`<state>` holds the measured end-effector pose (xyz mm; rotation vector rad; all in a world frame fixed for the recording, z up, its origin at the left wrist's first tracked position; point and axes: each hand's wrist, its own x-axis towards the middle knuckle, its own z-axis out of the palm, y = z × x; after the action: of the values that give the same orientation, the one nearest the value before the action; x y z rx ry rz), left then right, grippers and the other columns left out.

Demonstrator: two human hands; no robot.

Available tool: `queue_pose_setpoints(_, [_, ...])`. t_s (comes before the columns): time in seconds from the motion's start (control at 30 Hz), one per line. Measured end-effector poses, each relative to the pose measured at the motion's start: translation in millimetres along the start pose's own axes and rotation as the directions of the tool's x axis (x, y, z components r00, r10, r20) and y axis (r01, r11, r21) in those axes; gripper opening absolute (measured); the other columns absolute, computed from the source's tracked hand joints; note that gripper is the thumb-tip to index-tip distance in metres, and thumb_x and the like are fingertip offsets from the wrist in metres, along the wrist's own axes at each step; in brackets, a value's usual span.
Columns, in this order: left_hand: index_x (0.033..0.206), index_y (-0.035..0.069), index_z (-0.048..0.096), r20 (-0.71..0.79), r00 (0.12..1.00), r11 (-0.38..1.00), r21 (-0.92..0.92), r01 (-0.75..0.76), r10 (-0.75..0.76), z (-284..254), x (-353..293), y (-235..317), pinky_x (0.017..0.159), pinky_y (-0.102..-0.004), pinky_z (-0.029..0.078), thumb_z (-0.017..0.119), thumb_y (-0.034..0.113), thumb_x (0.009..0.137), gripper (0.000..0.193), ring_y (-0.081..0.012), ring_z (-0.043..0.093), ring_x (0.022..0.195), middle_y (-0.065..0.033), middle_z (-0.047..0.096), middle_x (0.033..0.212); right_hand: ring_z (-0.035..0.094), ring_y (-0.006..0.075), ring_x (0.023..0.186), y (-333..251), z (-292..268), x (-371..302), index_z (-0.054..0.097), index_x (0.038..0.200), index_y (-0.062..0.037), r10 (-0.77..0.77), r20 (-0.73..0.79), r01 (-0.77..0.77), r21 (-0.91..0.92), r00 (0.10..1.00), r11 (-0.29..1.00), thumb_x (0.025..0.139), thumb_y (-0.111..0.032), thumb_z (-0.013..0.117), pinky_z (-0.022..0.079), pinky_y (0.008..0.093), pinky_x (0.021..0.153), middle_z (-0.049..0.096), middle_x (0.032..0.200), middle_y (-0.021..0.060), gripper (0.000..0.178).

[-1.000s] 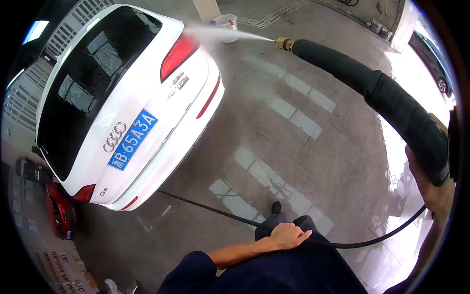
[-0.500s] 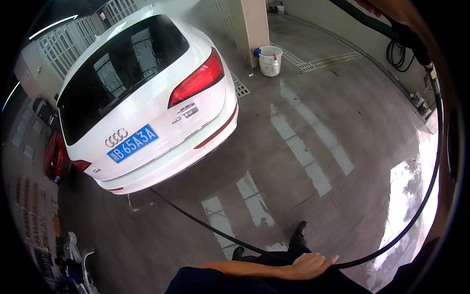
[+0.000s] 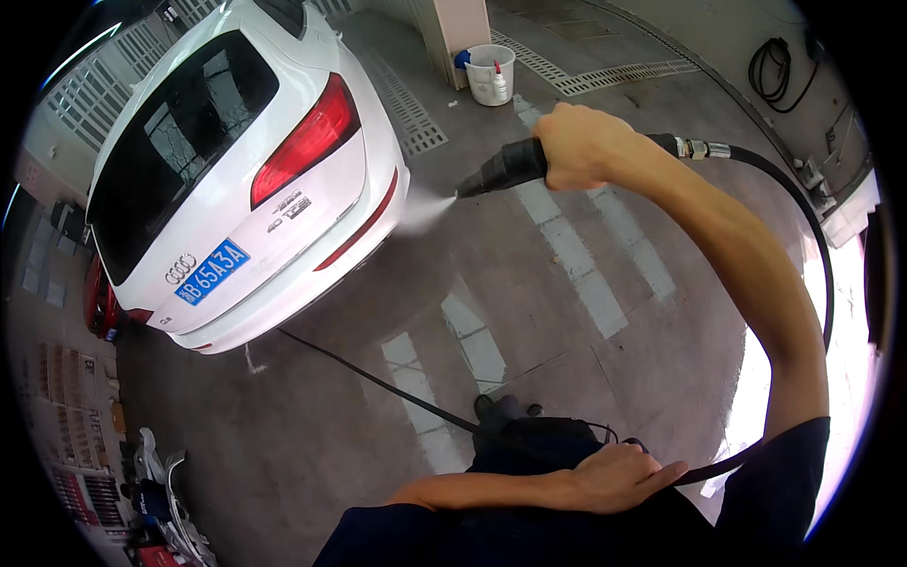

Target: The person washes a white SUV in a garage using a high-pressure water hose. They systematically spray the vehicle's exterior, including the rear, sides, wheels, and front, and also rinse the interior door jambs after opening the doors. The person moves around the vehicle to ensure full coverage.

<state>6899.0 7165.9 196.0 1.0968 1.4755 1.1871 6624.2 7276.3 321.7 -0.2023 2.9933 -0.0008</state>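
Now right hand (image 3: 586,146), clenched round spray gun (image 3: 501,168), has lowered jet (image 3: 433,211), so bumper (image 3: 293,298) likely gets rinsed; left hand (image 3: 619,477) curls round hose (image 3: 397,390).

You hold the black spray gun (image 3: 505,168) in your right hand (image 3: 588,149), its tapered nozzle tilted slightly down and to the left. From its tip a white spray (image 3: 423,215) fans out toward the right rear corner of the white car (image 3: 222,203). The car stands with its rear toward you, showing a dark rear window, red lights and a blue plate. Behind the gun's metal fitting, the black hose (image 3: 828,274) loops down your right side, passes under your left hand (image 3: 616,477) and stretches across the floor toward the car's rear.
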Motion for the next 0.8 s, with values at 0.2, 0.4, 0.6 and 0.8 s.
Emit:
queue_pose_setpoints(0.2, [0.062, 0.006, 0.068, -0.57, 0.811, 0.87, 0.323, 0.371, -0.134, -113.6, -61.2, -70.3, 0.048, -0.0407, 0.042, 0.055, 0.039, 0.1, 0.052, -0.0347, 0.057, 0.049, -0.0146, 0.056, 0.052, 0.066, 0.0415, 0.074, 92.5, 64.7, 49.4, 0.066, 0.087, -0.0009, 0.046, -0.123, -0.007, 0.302, 0.991, 0.953, 0.07, -0.009, 0.063, 0.053, 0.0482, 0.069, 0.068, 0.079, 0.0212, 0.019])
queue_pose_setpoints(0.4, [0.049, 0.003, 0.052, -0.929, 0.334, 0.884, 0.284, 0.372, 0.157, -199.7, -66.6, -150.5, 0.041, -0.0367, 0.028, 0.062, 0.007, 0.085, 0.037, -0.0246, 0.039, 0.035, -0.0081, 0.041, 0.042, 0.066, 0.0434, 0.072, 143.7, 87.9, 173.3, 0.064, 0.081, 0.0034, 0.125, -0.125, -0.059, 0.433, 0.984, 0.9, 0.072, -0.01, 0.062, 0.053, 0.0482, 0.069, 0.067, 0.076, 0.0251, 0.016])
queue_pose_setpoints(0.6, [0.048, 0.004, 0.041, -0.95, 0.146, 0.876, 0.31, 0.37, 0.275, -302.5, 28.3, -156.2, 0.042, -0.0365, 0.024, 0.061, 0.003, 0.08, 0.038, -0.0238, 0.033, 0.036, -0.0087, 0.035, 0.044, 0.07, 0.0423, 0.077, 181.9, 131.2, 271.2, 0.067, 0.08, 0.006, -0.011, 0.392, -0.126, 0.321, 0.92, 0.939, 0.068, -0.005, 0.059, 0.056, 0.0482, 0.066, 0.068, 0.081, 0.0265, 0.018])
queue_pose_setpoints(0.8, [0.05, 0.003, 0.036, -0.964, 0.177, 0.856, 0.26, 0.446, 0.201, -411.9, 76.3, -145.0, 0.043, -0.0378, 0.021, 0.064, 0.005, 0.078, 0.039, -0.0228, 0.029, 0.037, -0.0099, 0.032, 0.045, 0.068, 0.0432, 0.073, 243.1, 97.6, 380.3, 0.065, 0.082, 0.0051, -0.046, 0.173, -0.029, 0.404, 0.984, 0.914, 0.068, -0.007, 0.061, 0.054, 0.0491, 0.065, 0.067, 0.076, 0.0253, 0.018])
